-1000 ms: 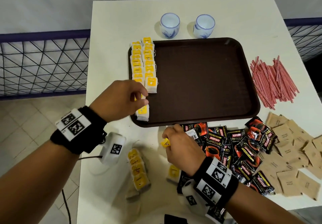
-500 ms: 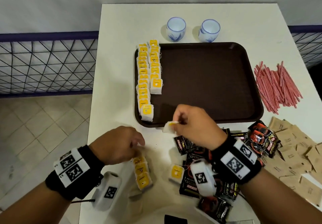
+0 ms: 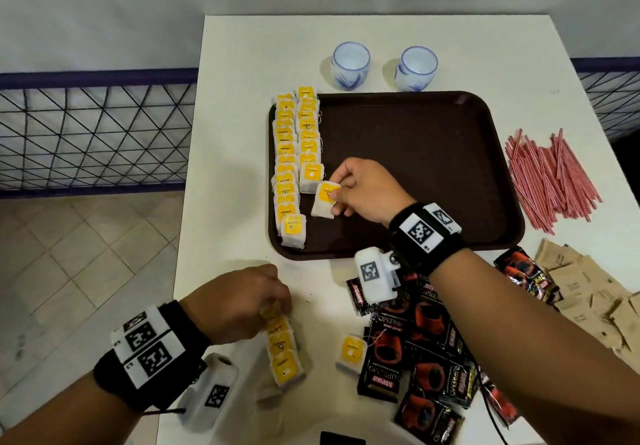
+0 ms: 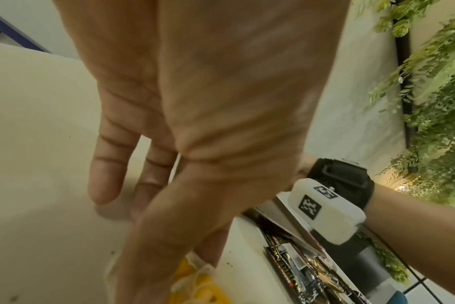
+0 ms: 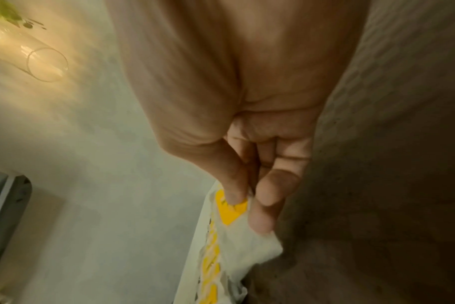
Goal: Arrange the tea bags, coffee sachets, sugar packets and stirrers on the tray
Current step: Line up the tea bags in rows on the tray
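A brown tray (image 3: pixel 415 154) holds two rows of yellow-tagged tea bags (image 3: pixel 287 167) along its left side. My right hand (image 3: pixel 334 192) is over the tray and pinches one tea bag (image 3: pixel 325 199) by its tag, just below the end of the shorter row. The right wrist view shows thumb and fingers of that right hand (image 5: pixel 247 197) on the yellow tag of the tea bag (image 5: pixel 234 211). My left hand (image 3: pixel 277 302) is on the table in front of the tray. It pinches the top bag of a loose stack of tea bags (image 3: pixel 282 351). My left hand (image 4: pixel 190 263) reaches a yellow tea bag (image 4: pixel 195 288).
Black coffee sachets (image 3: pixel 426 340) lie heaped front right, with a single tea bag (image 3: pixel 351 353) beside them. Brown sugar packets (image 3: pixel 588 289) and red stirrers (image 3: pixel 550 178) are right of the tray. Two cups (image 3: pixel 350 65) stand behind it. The table's left edge is near my left wrist.
My right hand carried a tea bag from the table's front onto the tray, beside the shorter row. My left hand left the tray and came back to the loose stack.
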A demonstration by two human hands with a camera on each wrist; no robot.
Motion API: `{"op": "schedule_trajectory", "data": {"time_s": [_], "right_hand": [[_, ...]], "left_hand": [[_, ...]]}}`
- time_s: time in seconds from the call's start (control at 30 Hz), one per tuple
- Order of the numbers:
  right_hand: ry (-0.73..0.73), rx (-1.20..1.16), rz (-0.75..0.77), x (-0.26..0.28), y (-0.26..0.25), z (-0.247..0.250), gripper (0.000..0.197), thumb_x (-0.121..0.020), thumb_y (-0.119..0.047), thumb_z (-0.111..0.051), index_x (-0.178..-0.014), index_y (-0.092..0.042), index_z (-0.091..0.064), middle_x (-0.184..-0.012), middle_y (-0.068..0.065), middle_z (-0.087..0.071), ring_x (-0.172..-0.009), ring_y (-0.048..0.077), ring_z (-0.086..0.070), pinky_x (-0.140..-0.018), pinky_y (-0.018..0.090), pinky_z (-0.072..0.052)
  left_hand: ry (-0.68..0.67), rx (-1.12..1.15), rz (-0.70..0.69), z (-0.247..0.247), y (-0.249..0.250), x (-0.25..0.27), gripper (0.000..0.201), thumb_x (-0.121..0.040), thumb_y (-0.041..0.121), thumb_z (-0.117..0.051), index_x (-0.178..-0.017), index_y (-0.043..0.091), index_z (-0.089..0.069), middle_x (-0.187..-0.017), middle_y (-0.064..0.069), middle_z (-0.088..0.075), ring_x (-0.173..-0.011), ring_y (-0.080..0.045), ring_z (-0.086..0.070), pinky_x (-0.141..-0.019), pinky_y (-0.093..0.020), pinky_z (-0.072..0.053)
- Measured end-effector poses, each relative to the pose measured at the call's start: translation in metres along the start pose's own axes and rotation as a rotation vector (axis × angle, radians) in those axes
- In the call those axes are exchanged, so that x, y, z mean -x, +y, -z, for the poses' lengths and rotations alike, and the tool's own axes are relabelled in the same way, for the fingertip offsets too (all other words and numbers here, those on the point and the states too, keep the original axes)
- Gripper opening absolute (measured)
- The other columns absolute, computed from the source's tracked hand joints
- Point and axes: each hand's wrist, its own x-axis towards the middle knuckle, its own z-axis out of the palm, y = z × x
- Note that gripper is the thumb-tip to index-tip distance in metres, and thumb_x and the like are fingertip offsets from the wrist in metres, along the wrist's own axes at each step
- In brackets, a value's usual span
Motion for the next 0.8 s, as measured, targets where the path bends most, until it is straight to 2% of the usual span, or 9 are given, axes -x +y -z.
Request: {"op": "schedule_trajectory", "data": {"time_s": [0.2, 0.3, 0.4, 0.5, 0.6, 0.67, 0.8], "right_hand": [[-0.005, 0.011, -0.022, -0.027, -0.006, -0.01, 0.012, -0.088, 0.003, -0.067, -0.088, -0.006, -0.059, -0.065, 0.017, -0.067, -0.057, 0.023, -0.067, -0.048, 0.027, -0.052], [0.023, 0.002, -0.041, -0.036, -0.005, -0.015, 0.012, -0.088, 0.0, -0.069, -0.088, -0.006, -0.059, -0.063, 0.012, -0.067, -0.06, 0.028, -0.071, -0.055, 0.034, -0.056], [0.072, -0.004, -0.049, -0.04, -0.004, -0.02, 0.015, -0.086, -0.001, -0.071, -0.088, -0.006, -0.058, -0.066, 0.012, -0.067, -0.068, 0.036, -0.073, -0.063, 0.043, -0.059], [0.104, -0.003, -0.061, -0.042, -0.005, -0.023, 0.017, -0.086, -0.002, -0.072, -0.087, -0.008, -0.056, -0.067, 0.012, -0.067, -0.065, 0.032, -0.073, -0.064, 0.045, -0.06], [0.111, 0.041, -0.085, -0.042, -0.009, -0.023, 0.017, -0.086, -0.005, -0.072, -0.086, -0.011, -0.055, -0.067, 0.013, -0.069, -0.064, 0.029, -0.073, -0.066, 0.045, -0.062], [0.116, 0.07, -0.09, -0.041, -0.012, -0.024, 0.017, -0.087, -0.007, -0.071, -0.087, -0.012, -0.055, -0.069, 0.014, -0.071, -0.064, 0.028, -0.074, -0.066, 0.045, -0.062], [0.134, 0.153, -0.022, -0.021, -0.015, -0.019, 0.015, -0.086, -0.016, -0.073, -0.088, -0.014, -0.058, -0.076, 0.01, -0.07, -0.059, 0.023, -0.071, -0.057, 0.038, -0.061]], "left_hand": [[0.079, -0.02, -0.04, -0.009, -0.007, -0.004, 0.03, -0.076, 0.014, -0.07, -0.102, 0.029, -0.073, -0.104, 0.007, -0.054, -0.096, -0.009, -0.052, -0.082, -0.029, -0.048], [0.103, -0.017, -0.075, -0.013, -0.012, -0.006, 0.024, -0.075, 0.016, -0.072, -0.095, 0.028, -0.074, -0.1, 0.008, -0.055, -0.093, -0.009, -0.054, -0.08, -0.031, -0.05], [0.097, 0.041, -0.091, -0.01, -0.014, -0.006, 0.013, -0.08, 0.022, -0.073, -0.091, 0.027, -0.072, -0.094, 0.011, -0.059, -0.086, -0.005, -0.054, -0.078, -0.028, -0.049], [0.106, 0.085, -0.133, -0.006, -0.013, -0.006, 0.006, -0.084, 0.027, -0.071, -0.089, 0.024, -0.069, -0.085, 0.009, -0.064, -0.077, -0.004, -0.054, -0.072, -0.022, -0.046], [0.124, 0.147, -0.131, -0.002, -0.013, -0.006, 0.004, -0.087, 0.025, -0.07, -0.085, 0.026, -0.067, -0.079, 0.014, -0.062, -0.074, -0.001, -0.055, -0.068, -0.015, -0.042], [0.134, 0.169, -0.129, -0.001, -0.013, -0.006, 0.007, -0.088, 0.023, -0.069, -0.085, 0.028, -0.066, -0.078, 0.017, -0.061, -0.075, 0.0, -0.056, -0.068, -0.013, -0.041], [0.187, 0.216, -0.143, 0.005, -0.008, -0.004, 0.01, -0.09, 0.02, -0.068, -0.09, 0.031, -0.068, -0.087, 0.019, -0.066, -0.086, 0.001, -0.06, -0.073, -0.01, -0.044]]}}
